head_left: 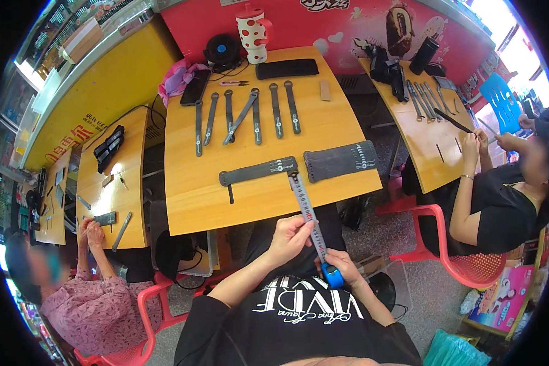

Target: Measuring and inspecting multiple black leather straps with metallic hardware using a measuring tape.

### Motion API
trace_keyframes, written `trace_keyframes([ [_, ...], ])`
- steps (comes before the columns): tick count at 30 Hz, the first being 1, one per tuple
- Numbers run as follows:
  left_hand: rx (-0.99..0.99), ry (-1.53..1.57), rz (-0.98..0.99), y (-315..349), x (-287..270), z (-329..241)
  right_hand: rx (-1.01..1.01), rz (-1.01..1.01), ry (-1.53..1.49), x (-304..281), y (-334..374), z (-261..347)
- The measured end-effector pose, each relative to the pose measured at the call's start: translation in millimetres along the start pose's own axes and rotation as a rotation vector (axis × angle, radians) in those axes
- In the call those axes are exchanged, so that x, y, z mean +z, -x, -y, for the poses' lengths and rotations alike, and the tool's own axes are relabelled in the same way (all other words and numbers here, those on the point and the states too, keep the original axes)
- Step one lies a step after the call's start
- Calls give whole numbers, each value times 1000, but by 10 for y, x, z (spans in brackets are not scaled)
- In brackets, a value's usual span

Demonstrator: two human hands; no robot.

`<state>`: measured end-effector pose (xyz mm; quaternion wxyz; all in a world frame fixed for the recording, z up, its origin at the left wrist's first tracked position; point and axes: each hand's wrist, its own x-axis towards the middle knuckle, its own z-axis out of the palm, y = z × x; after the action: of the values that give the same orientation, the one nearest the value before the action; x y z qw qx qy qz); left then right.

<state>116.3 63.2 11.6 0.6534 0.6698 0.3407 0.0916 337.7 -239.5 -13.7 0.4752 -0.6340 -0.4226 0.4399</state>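
Seemingly measuring, the right hand [344,269] clasps the tape case [333,277], the left hand [290,239] pinching its blade [303,200] toward eleven o'clock, needing steady tension.

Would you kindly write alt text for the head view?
A person's left hand pinches the extended blade of a blue tape measure held in the right hand, its end by a dark band on a wooden table. Beyond lie grey straps; co-workers sit on both sides.

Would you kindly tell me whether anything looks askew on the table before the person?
Yes: one grey strap lies diagonally in the row, overlapping its neighbours, whereas the other straps there lie roughly parallel.
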Motion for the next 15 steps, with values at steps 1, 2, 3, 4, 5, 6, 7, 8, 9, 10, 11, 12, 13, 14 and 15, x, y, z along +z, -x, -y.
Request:
trace_keyframes([
  [1, 27, 17, 12, -67, 1, -36, 7, -1, -2, -17, 4, -13],
  [2, 17, -104, -51, -124, 6, -68, 8, -4, 0, -29, 7, -24],
  [3, 31, -228, -121, -162, 16, -92, -7, -15, 11, -40, 12, -31],
  [4, 23, -294, -160, -165, 30, -101, -21, -23, 19, -44, 20, -37],
  [5, 23, -285, -142, -155, 42, -109, -20, -23, 19, -47, 34, -41],
  [6, 78, -430, -301, -123, 56, -113, 9, -46, -6, -50, 54, -42],
  [7, 124, -576, -456, -83, 63, -127, 45, -62, -29, -53, 74, -44],
  [8, 138, -570, -456, -43, 56, -153, 39, -76, -27, -68, 101, -41],
  [9, 253, -639, -511, 24, 26, -186, 56, -90, -71, -89, 126, -36],
  [10, 334, -711, -561, 95, 1, -232, 77, -107, -121, -114, 155, -28],
  [11, 375, -703, -562, 175, -11, -284, 75, -111, -112, -143, 186, -18],
  [12, 339, -625, -539, 274, -8, -331, 77, -127, -92, -175, 220, -5],
  [13, 297, -542, -516, 348, 23, -383, 81, -148, -73, -214, 251, 10],
  [14, 324, -543, -501, 431, 86, -417, 73, -166, -66, -249, 283, 24],
  [15, 324, -449, -471, 530, 177, -423, 88, -166, -92, -280, 313, 35],
])
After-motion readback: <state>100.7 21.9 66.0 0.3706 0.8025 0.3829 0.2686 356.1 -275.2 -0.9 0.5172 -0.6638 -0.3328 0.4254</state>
